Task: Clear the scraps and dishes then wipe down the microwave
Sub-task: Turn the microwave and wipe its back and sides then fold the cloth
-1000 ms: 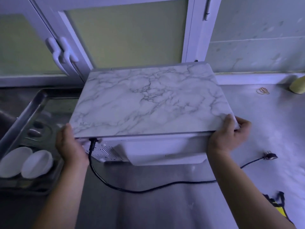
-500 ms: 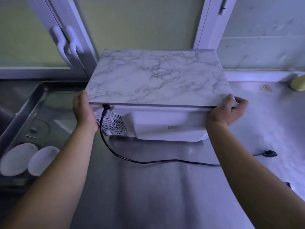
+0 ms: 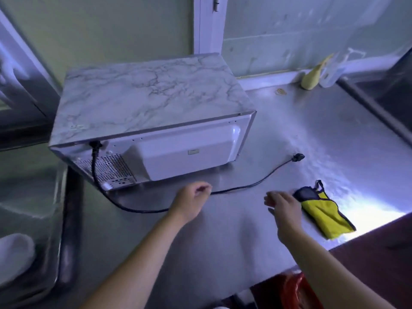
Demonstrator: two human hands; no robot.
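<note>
The microwave [image 3: 151, 103] stands on the steel desk [image 3: 223, 253] with its white rear panel and vent grille facing me and its marble-patterned top visible. Its black power cord [image 3: 252, 185] lies loose across the desk, and the plug [image 3: 298, 157] rests on the surface to the right. My left hand [image 3: 191, 197] is above the cord with its fingers loosely curled and nothing visibly in its grasp. My right hand [image 3: 283, 206] is palm down with the fingers relaxed, at the dark end of the yellow cloth [image 3: 325, 214]. I cannot tell whether it touches the cloth. A white dish [image 3: 13, 257] sits in the sink [image 3: 64, 219] at left.
</note>
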